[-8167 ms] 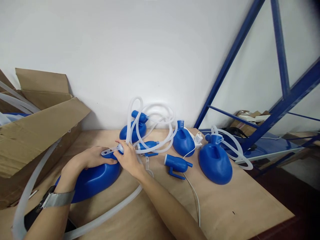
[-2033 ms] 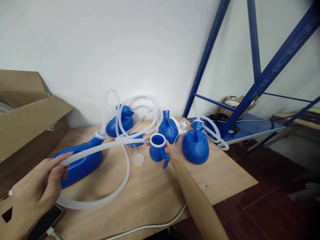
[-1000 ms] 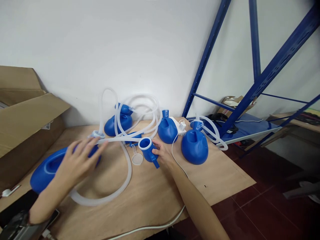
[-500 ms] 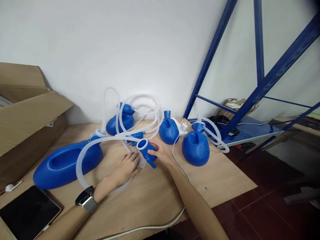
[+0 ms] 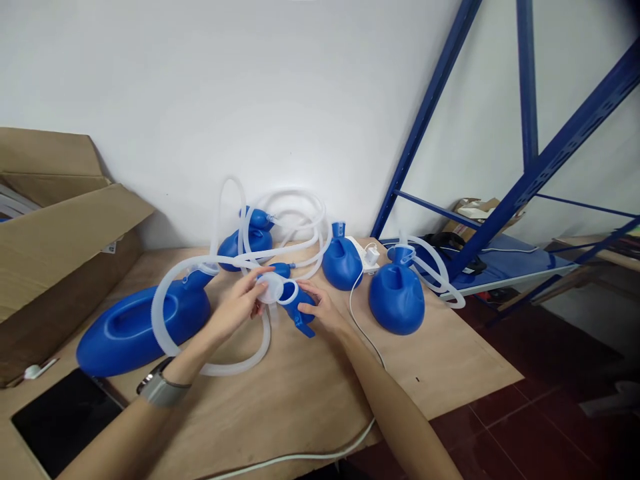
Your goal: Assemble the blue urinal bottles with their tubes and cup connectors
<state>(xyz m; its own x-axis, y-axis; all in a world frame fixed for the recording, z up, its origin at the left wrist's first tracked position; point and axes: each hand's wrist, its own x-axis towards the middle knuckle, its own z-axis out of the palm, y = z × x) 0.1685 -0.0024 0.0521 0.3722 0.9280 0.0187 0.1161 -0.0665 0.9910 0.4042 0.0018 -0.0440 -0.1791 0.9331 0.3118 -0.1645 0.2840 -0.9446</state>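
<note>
My left hand (image 5: 240,303) is closed on a translucent white round cap (image 5: 271,288), held by its edge. A pale ribbed hose (image 5: 235,367) curves up to just beneath this cap; whether the two are joined I cannot tell. In my right hand (image 5: 321,308) is a blue plastic urinal mouthpiece (image 5: 299,308), an open tube with a whitish rim and a blue flap hanging from its lower side. Its open mouth faces the cap, close beside it. Blue bottles with handles stand around: one large bottle (image 5: 125,330) lies left, another bottle (image 5: 342,263) stands behind my right hand.
A blue bottle (image 5: 397,300) with a coiled hose stands right, before a blue metal rack (image 5: 430,127). A power strip (image 5: 364,253) trails a white cable (image 5: 367,337). At left are a cardboard box (image 5: 65,247) and a black tablet (image 5: 67,420). More hose loops (image 5: 295,193) lean on the wall.
My left hand has lifted from the tabletop with the round cap and turned it up beside the blue mouthpiece. My right hand keeps its hold. The view has shifted slightly.
</note>
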